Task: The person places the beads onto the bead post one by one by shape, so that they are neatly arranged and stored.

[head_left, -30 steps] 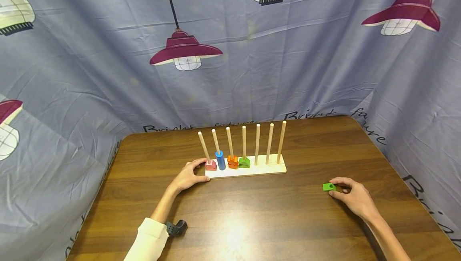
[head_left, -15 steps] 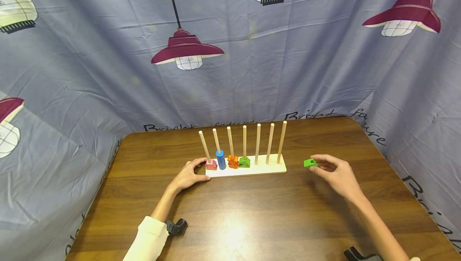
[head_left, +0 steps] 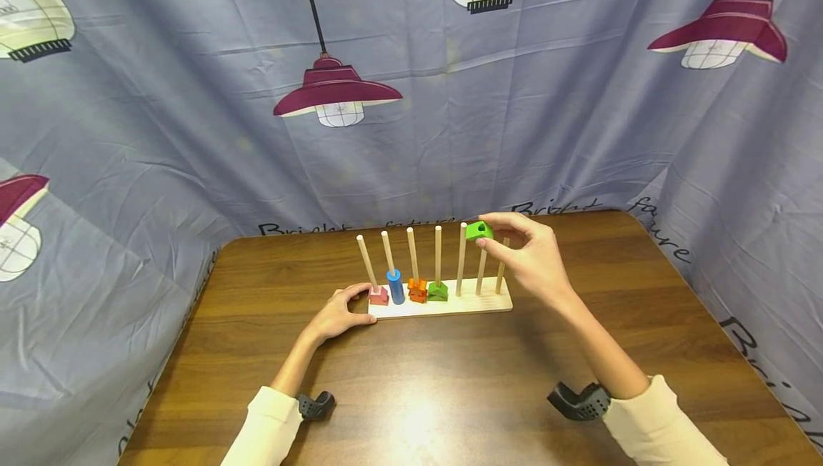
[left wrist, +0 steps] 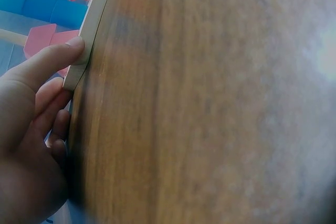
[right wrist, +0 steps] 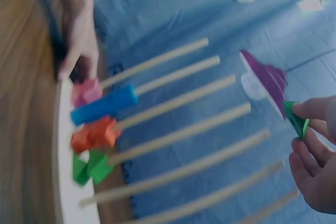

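A wooden pegboard [head_left: 476, 304] with a row of several upright pegs stands on the table. My left hand [head_left: 331, 314] grips its left end, thumb [left wrist: 65, 51] on the front edge and fingers behind. From the left, the first four pegs carry pink blocks [head_left: 378, 297], blue cylinders [head_left: 396, 290], orange star-shaped blocks [head_left: 417, 291] and green blocks [head_left: 438, 291]. The three pegs on the right are bare. My right hand [head_left: 534, 255] pinches a green block [head_left: 477, 231] with a hole in it, between thumb and fingers, close beside the top of the fifth peg [head_left: 461, 259].
The brown wooden table [head_left: 424, 380] extends all around the board. Behind it hangs a blue-grey curtain [head_left: 424, 151] printed with lamps. Black wrist mounts [head_left: 581, 402] sit by both cuffs.
My right hand has carried the green block left and upward from the right side of the table to the peg tops. The left hand and the pegboard have stayed in place.
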Motion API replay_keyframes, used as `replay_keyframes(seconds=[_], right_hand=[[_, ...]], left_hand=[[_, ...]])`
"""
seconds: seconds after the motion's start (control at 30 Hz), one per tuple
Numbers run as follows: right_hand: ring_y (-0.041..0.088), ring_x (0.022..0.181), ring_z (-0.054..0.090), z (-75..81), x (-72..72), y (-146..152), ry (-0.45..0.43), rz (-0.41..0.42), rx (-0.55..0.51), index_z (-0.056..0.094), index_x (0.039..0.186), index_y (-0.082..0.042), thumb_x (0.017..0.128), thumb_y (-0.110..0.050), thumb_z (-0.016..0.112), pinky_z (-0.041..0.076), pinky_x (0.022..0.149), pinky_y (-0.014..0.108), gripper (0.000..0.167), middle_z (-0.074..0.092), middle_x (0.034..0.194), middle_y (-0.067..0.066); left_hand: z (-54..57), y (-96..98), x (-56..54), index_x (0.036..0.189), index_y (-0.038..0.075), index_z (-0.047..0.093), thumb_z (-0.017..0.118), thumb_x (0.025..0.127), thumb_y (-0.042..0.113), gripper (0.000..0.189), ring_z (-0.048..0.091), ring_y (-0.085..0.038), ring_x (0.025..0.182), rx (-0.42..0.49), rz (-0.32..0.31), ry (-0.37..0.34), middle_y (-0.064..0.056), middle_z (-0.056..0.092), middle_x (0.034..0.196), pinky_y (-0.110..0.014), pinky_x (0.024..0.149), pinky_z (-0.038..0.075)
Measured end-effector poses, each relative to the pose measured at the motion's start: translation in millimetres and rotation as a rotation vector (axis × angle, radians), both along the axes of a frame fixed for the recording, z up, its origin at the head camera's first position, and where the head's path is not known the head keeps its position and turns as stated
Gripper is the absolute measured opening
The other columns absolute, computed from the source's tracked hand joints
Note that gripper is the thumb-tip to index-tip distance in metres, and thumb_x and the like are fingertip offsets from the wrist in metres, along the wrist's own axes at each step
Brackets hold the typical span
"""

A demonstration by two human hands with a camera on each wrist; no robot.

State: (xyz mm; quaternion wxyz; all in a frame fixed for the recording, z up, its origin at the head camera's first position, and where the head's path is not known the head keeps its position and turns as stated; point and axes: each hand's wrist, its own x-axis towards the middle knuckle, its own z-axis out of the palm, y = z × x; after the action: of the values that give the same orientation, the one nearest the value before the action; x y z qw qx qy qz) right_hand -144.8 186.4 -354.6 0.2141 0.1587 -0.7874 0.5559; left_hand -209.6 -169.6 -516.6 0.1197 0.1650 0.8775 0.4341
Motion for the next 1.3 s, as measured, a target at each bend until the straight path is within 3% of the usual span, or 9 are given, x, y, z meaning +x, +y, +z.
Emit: replay_keyframes(seconds=[0.17,0.33,0.47,0.73,0.9,0.97,1.07,1.3], right_hand=[[0.013,0.092,0.063,10.0,-14.6,-24,-0.011,-0.013,0.022,0.074,0.113,-0.004,0.084,-0.004,0.080,0.047,0.076,0.026,0.030,0.071,0.111,0.008],[0.016,0.088,0.067,10.6,-24.6,-39,-0.048,-0.018,0.060,0.074,0.114,-0.006,0.084,-0.006,0.080,0.048,0.069,0.024,0.030,0.072,0.111,0.006],[0.018,0.081,0.066,5.4,-29.3,-46,-0.059,-0.021,0.064,0.073,0.114,-0.006,0.084,-0.004,0.079,0.047,0.067,0.024,0.031,0.073,0.107,0.007],[0.018,0.070,0.050,-14.6,-35.7,-52,-0.087,-0.060,0.107,0.073,0.113,-0.007,0.084,-0.009,0.080,0.039,0.063,0.029,0.030,0.072,0.100,0.006],[0.023,0.090,0.063,-32.8,-33.2,-56,-0.108,-0.035,0.008,0.065,0.121,-0.006,0.083,-0.005,0.080,0.046,0.079,0.038,0.041,0.071,0.102,0.009],[0.028,0.102,0.064,-42.8,-31.4,-58,-0.140,-0.022,-0.068,0.060,0.126,-0.006,0.083,-0.003,0.080,0.047,0.090,0.044,0.048,0.070,0.108,0.012],[0.032,0.108,0.062,-61.2,-30.0,-60,-0.217,-0.030,-0.144,0.058,0.127,-0.003,0.083,-0.003,0.079,0.044,0.096,0.047,0.049,0.068,0.113,0.016],[0.033,0.109,0.058,-112.2,-28.5,-62,-0.432,-0.049,-0.179,0.065,0.112,0.001,0.083,0.001,0.076,0.042,0.090,0.043,0.031,0.065,0.114,0.017]], left_hand=[[-0.7,0.0,0.3,0.143,0.007,0.054,0.086,0.078,0.024,0.074,0.044,-0.031,0.121,0.006,0.001,-0.008,-0.014,0.056,0.136,-0.054,0.101,0.036],[-1.1,0.6,0.1,0.143,0.007,0.054,0.086,0.078,0.025,0.074,0.044,-0.032,0.122,0.001,-0.003,-0.005,-0.014,0.056,0.137,-0.054,0.101,0.036],[-1.6,0.8,0.2,0.143,0.007,0.054,0.086,0.079,0.025,0.074,0.044,-0.032,0.122,-0.005,-0.006,-0.003,-0.014,0.056,0.137,-0.053,0.102,0.037],[-1.7,-0.9,-0.7,0.143,0.007,0.054,0.086,0.078,0.024,0.074,0.044,-0.032,0.122,-0.001,-0.007,-0.001,-0.014,0.055,0.138,-0.054,0.101,0.037],[-0.9,-0.8,-1.1,0.143,0.007,0.054,0.086,0.078,0.024,0.074,0.044,-0.033,0.122,0.009,-0.009,0.001,-0.014,0.055,0.138,-0.054,0.101,0.037],[-1.2,-0.9,-1.2,0.143,0.007,0.055,0.086,0.078,0.024,0.074,0.044,-0.033,0.122,0.012,-0.010,0.003,-0.014,0.055,0.138,-0.054,0.101,0.036],[-1.8,-1.1,-1.2,0.143,0.007,0.055,0.086,0.078,0.025,0.074,0.044,-0.033,0.122,0.008,-0.013,0.010,-0.014,0.055,0.138,-0.054,0.101,0.037],[-2.0,-0.5,-1.3,0.144,0.007,0.054,0.085,0.079,0.025,0.074,0.044,-0.032,0.122,0.004,-0.006,-0.006,-0.014,0.056,0.137,-0.053,0.102,0.036]])
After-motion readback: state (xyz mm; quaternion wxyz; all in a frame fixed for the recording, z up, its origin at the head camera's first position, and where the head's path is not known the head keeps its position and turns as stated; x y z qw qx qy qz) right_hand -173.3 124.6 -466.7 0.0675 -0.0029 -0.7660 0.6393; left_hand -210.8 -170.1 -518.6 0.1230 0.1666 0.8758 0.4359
